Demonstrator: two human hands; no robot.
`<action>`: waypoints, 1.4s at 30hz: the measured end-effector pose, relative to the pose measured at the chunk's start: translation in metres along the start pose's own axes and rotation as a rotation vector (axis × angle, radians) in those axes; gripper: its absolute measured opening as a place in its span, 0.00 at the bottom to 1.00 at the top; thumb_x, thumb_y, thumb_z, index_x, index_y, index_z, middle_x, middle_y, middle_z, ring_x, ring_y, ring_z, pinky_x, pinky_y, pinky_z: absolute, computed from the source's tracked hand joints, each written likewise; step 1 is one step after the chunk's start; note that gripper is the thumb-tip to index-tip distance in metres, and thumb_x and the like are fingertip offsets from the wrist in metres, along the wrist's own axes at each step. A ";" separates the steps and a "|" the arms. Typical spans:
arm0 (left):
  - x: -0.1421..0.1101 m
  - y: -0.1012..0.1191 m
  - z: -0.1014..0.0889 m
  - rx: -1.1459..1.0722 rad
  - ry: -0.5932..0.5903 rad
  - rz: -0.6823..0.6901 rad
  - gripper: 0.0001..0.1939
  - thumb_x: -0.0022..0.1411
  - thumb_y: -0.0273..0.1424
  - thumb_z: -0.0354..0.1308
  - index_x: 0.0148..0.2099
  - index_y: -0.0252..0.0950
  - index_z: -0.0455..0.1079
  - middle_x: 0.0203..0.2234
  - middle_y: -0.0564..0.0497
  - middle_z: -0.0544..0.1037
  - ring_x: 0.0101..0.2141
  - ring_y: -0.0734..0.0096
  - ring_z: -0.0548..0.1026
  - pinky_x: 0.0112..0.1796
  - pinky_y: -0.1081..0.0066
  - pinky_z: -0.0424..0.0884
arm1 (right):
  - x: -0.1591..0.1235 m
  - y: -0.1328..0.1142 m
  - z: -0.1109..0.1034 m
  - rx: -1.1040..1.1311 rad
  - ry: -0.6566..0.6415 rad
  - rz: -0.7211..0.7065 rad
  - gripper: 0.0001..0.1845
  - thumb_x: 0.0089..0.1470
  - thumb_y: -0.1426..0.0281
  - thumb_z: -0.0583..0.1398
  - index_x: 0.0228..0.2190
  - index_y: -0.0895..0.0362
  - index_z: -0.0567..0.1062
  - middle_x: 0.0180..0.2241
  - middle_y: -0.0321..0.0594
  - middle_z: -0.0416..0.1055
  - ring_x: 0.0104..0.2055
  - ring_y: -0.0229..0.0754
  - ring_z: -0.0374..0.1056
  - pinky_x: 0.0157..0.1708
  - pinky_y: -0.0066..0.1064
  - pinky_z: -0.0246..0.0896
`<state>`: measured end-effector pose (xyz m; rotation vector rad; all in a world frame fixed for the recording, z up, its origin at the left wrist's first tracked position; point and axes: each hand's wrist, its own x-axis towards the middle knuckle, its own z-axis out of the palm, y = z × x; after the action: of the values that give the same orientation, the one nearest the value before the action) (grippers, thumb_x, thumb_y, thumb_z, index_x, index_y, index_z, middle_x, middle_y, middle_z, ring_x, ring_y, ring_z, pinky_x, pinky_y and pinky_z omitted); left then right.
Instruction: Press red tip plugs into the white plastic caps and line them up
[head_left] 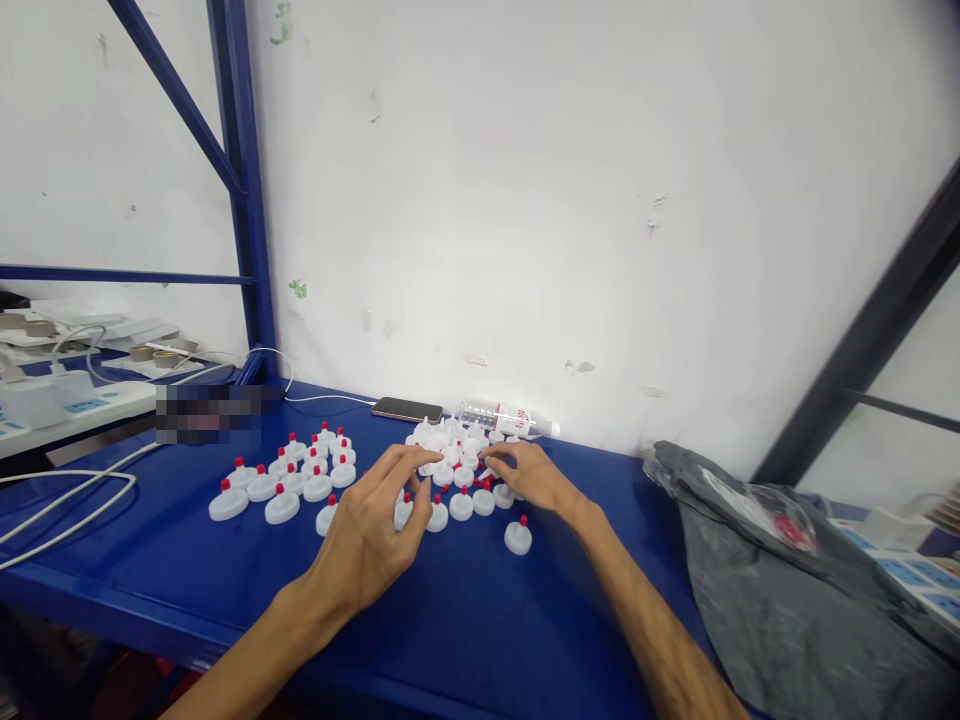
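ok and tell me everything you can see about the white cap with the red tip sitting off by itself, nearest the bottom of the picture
The white cap has a wide, round, shallow base, seemingly of translucent plastic, rising to a small red tip. It stands upright on the blue table, apart from the other white caps. Only the table visibly touches it.

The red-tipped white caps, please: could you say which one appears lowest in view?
The lone cap below the right hand; every other one sits higher in view.

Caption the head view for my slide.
Left hand and right hand at a pile of round white plastic caps on a blue tabletop.
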<state>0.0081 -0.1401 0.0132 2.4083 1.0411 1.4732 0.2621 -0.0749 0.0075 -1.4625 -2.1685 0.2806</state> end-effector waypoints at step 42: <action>-0.001 -0.001 0.003 0.000 0.035 0.050 0.16 0.65 0.29 0.57 0.54 0.46 0.64 0.42 0.53 0.72 0.30 0.74 0.74 0.32 0.72 0.73 | 0.044 0.011 -0.052 -0.073 -0.324 -0.097 0.14 0.59 0.60 0.62 0.34 0.60 0.76 0.34 0.37 0.76 0.38 0.41 0.72 0.45 0.41 0.67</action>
<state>0.0097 -0.1399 0.0106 2.4345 0.9947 1.5370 0.2847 -0.0363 0.0602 -1.4253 -2.5223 0.4332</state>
